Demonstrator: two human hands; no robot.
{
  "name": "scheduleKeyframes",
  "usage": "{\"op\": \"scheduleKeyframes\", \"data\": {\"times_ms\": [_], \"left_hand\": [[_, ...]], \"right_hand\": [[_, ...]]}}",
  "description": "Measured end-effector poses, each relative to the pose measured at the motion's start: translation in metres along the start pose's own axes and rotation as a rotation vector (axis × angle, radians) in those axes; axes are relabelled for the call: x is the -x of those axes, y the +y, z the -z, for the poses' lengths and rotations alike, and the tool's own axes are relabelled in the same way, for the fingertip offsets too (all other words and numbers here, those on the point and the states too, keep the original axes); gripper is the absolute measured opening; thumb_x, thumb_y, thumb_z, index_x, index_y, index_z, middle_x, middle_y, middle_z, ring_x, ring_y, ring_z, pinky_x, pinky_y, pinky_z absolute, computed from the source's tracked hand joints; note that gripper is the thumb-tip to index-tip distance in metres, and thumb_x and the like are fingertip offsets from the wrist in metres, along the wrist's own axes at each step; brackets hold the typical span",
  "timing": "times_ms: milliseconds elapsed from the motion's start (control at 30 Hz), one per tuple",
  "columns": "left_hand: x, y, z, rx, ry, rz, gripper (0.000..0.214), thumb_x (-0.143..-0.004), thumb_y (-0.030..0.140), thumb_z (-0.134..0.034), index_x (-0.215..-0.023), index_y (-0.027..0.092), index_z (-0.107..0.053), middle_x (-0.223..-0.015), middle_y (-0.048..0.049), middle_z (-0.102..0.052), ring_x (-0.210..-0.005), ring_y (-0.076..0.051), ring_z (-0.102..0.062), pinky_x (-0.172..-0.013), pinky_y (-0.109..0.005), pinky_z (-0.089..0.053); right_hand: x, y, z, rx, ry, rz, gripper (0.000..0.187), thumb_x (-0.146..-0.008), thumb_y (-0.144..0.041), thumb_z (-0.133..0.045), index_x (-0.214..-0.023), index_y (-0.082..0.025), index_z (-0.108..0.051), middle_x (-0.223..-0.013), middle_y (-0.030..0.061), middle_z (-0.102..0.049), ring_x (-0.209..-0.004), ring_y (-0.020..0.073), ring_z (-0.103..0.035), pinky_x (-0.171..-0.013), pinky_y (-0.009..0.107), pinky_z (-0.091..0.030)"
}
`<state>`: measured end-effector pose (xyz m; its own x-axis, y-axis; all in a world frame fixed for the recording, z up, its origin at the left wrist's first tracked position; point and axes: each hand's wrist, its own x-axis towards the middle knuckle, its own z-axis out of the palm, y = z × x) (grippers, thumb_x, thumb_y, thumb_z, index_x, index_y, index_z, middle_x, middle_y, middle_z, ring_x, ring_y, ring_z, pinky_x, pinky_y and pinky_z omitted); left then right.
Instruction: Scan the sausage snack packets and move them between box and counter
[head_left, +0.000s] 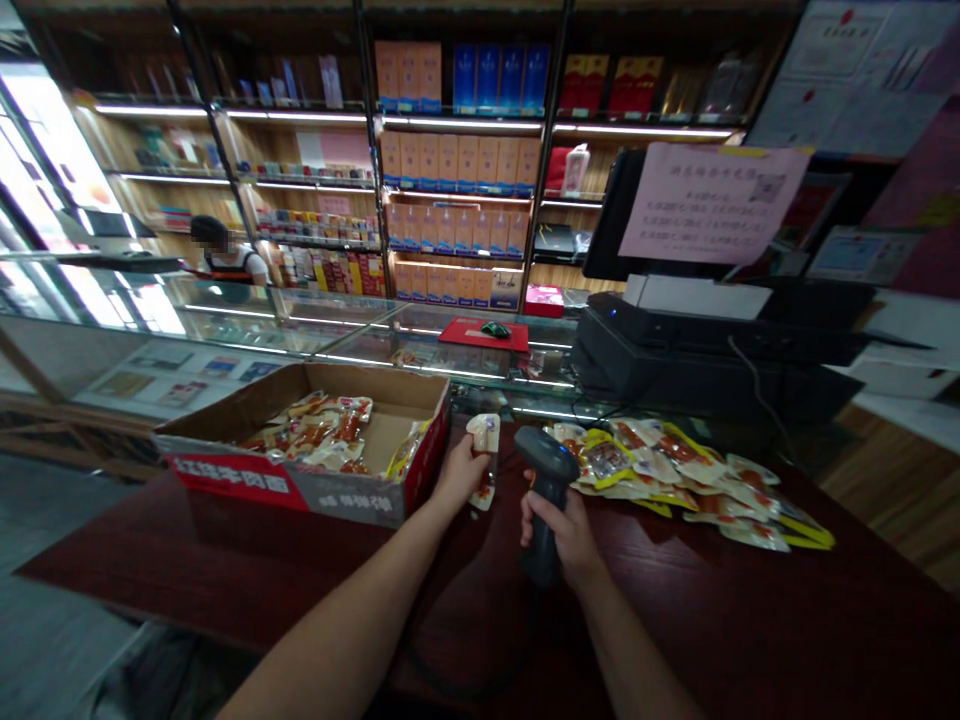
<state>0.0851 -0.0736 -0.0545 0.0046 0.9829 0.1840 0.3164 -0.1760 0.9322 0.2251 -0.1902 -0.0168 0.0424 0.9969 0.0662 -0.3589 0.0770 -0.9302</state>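
Note:
My left hand [463,472] grips a sealed snack packet [486,440] just right of the box, its fingers closed round the packet's edge. In my right hand [566,520] is a dark barcode scanner [546,462], fingers wrapped about its handle and its head tilted toward the packet. A cardboard box [360,500] with a red and grey front stands to the left, with several packets [330,430] inside. On the right, many more packets [675,465], some edged in yellow, lie in a loose spread heap on the table.
The dark red wooden table [300,570] meets a glass counter [352,335] behind. A computer mouse [495,329] rests on a red mat [457,335]. At right stand a monitor [611,220] and a black machine [652,350]. A person [225,265] is at far left.

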Motion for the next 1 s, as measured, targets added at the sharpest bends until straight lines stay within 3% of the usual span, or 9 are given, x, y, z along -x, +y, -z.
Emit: {"op": "scheduleKeyframes", "data": {"times_ms": [167,400,700,1000], "left_hand": [[-0.002,-0.006,0.006,-0.03,-0.024,-0.072,0.024,-0.062,0.015,-0.064,-0.085,0.014,-0.061,-0.078,-0.0023,-0.066,-0.076,-0.016,-0.06,-0.072,-0.026,-0.045],[-0.002,-0.012,0.002,-0.062,-0.014,-0.076,0.024,-0.065,0.016,-0.064,-0.088,0.015,-0.06,-0.083,-0.0031,-0.066,-0.078,-0.016,-0.06,-0.073,-0.026,-0.045],[0.005,0.006,0.006,-0.179,0.03,-0.072,0.02,-0.065,0.023,-0.066,-0.081,0.013,-0.058,-0.077,-0.0042,-0.065,-0.071,-0.015,-0.059,-0.064,-0.023,-0.042],[-0.001,-0.01,0.002,0.037,-0.025,-0.066,0.023,-0.063,0.013,-0.064,-0.086,0.012,-0.061,-0.088,-0.0078,-0.069,-0.082,-0.019,-0.064,-0.074,-0.028,-0.047]], "right_hand": [[-0.001,0.006,-0.002,0.057,-0.035,-0.02,0.042,-0.064,-0.038,-0.072,-0.096,-0.016,-0.055,-0.051,-0.006,-0.056,-0.035,0.0107,-0.05,-0.035,0.024,-0.045],[-0.001,0.007,-0.001,0.044,0.015,-0.026,0.04,-0.065,-0.037,-0.073,-0.093,-0.017,-0.054,-0.051,-0.0059,-0.056,-0.035,0.0111,-0.049,-0.036,0.025,-0.046],[-0.002,0.01,-0.001,0.036,-0.015,-0.035,0.035,-0.064,-0.038,-0.072,-0.086,-0.019,-0.052,-0.048,-0.007,-0.055,-0.034,0.0112,-0.048,-0.034,0.025,-0.044],[-0.003,0.01,-0.001,0.038,0.028,-0.045,0.044,-0.063,-0.039,-0.073,-0.095,-0.016,-0.053,-0.049,-0.0063,-0.056,-0.034,0.0109,-0.049,-0.034,0.024,-0.045]]}}
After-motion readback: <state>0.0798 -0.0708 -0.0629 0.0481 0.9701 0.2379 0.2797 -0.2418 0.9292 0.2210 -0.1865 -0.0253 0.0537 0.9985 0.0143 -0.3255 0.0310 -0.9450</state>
